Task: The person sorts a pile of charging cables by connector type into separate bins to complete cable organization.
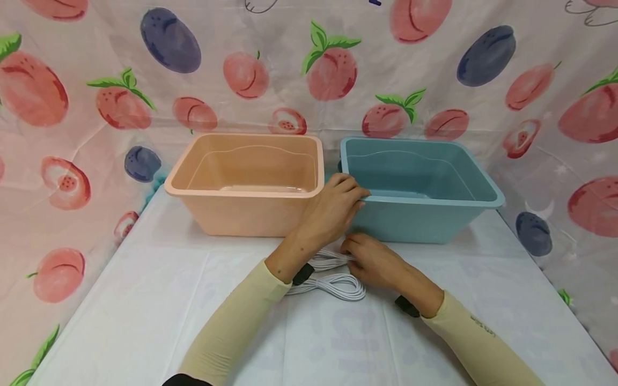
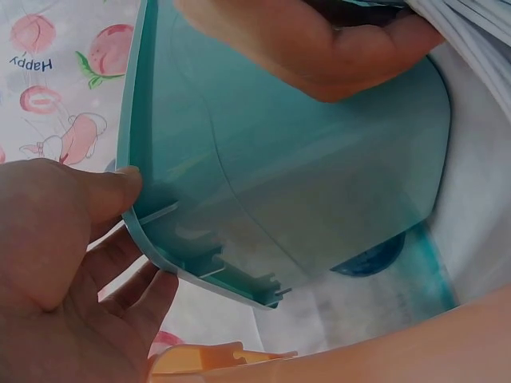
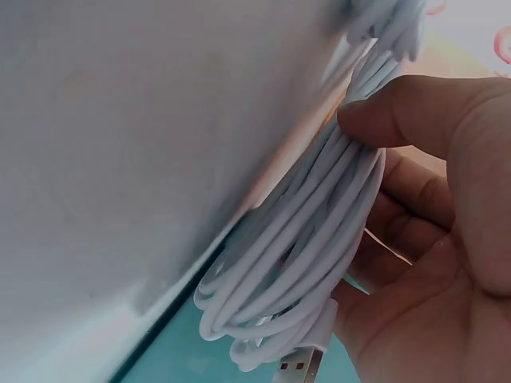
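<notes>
My left hand (image 1: 333,206) grips the front left corner of the blue-green plastic bin (image 1: 410,222). In the left wrist view, the thumb (image 2: 120,187) lies on the bin's rim with the fingers curled beneath it. My right hand (image 1: 374,260), low in front of that bin, pinches a coiled white USB cable (image 3: 299,231) between thumb and fingers. The cable's metal plug (image 3: 299,365) shows at the bottom of the right wrist view. A second looped white cable (image 1: 343,287) lies on the table just in front, partly hidden by the left forearm.
A peach-coloured bin (image 1: 241,214) stands to the left of the blue-green one, with a narrow gap between them. Both stand on a white-covered table (image 1: 145,321). A fruit-patterned cloth (image 1: 193,48) hangs behind and at the sides.
</notes>
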{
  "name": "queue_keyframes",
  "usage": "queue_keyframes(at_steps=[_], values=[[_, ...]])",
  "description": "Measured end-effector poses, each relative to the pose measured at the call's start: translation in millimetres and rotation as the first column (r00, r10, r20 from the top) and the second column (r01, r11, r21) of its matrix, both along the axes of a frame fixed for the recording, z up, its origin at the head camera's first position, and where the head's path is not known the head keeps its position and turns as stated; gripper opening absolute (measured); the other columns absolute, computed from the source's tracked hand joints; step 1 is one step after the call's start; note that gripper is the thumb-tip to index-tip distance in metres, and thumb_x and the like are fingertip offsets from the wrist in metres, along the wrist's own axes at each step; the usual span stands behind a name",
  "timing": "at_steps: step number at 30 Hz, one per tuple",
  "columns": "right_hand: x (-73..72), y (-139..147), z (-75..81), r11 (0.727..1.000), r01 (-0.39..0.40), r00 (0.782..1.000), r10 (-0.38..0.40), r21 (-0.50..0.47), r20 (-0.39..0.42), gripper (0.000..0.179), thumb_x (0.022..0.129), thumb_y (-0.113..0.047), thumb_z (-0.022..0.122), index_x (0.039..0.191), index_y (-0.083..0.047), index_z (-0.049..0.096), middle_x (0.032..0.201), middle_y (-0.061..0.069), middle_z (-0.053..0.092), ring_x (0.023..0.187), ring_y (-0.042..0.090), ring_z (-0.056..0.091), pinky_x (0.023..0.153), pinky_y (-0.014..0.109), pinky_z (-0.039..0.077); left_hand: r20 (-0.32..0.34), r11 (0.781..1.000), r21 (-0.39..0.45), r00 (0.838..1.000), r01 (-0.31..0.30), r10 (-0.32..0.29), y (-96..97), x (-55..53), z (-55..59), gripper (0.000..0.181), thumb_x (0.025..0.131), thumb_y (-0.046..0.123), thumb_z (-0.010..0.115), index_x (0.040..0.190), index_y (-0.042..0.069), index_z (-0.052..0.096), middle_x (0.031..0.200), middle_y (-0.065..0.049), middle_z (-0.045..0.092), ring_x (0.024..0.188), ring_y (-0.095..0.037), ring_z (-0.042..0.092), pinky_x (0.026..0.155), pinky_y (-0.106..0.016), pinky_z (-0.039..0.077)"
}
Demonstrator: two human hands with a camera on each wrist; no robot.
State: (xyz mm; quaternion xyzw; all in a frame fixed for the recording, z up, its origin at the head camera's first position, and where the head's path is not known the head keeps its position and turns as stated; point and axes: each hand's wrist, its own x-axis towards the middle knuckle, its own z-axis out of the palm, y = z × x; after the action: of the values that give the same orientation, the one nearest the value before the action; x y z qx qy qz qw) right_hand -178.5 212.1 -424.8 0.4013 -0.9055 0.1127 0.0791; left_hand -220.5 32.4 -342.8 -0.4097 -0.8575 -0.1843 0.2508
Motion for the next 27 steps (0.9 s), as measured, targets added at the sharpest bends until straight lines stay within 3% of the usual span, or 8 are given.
queue_keyframes(at_steps=[8,27], values=[[2.8,3,8.6,0.999,-0.042,0.997,0.041,-0.011,-0.062,0.023,0.083,0.005,0.076,0.103,-0.004,0.071,0.103,0.006,0.066,0.095,0.023,0.064,0.084,0.038,0.057,-0.005,1.0,0.002,1.0,0.0,0.0,0.3,-0.6,-0.6,0.023,0.109,0.019,0.062,0.127,0.014,0.075,0.122,-0.003,0.072,0.129,-0.027,0.056,0.118,-0.032,0.041],[20.8,16,49.4,0.999,-0.041,0.996,0.04,-0.021,-0.086,0.029,0.08,0.007,0.082,0.099,-0.008,0.067,0.099,0.001,0.062,0.093,0.02,0.062,0.082,0.038,0.056,-0.008,1.0,-0.008,1.0,-0.007,0.007,0.1,0.7,-0.5,0.023,0.109,0.02,0.062,0.127,0.015,0.076,0.122,-0.001,0.072,0.128,-0.025,0.055,0.118,-0.031,0.041]])
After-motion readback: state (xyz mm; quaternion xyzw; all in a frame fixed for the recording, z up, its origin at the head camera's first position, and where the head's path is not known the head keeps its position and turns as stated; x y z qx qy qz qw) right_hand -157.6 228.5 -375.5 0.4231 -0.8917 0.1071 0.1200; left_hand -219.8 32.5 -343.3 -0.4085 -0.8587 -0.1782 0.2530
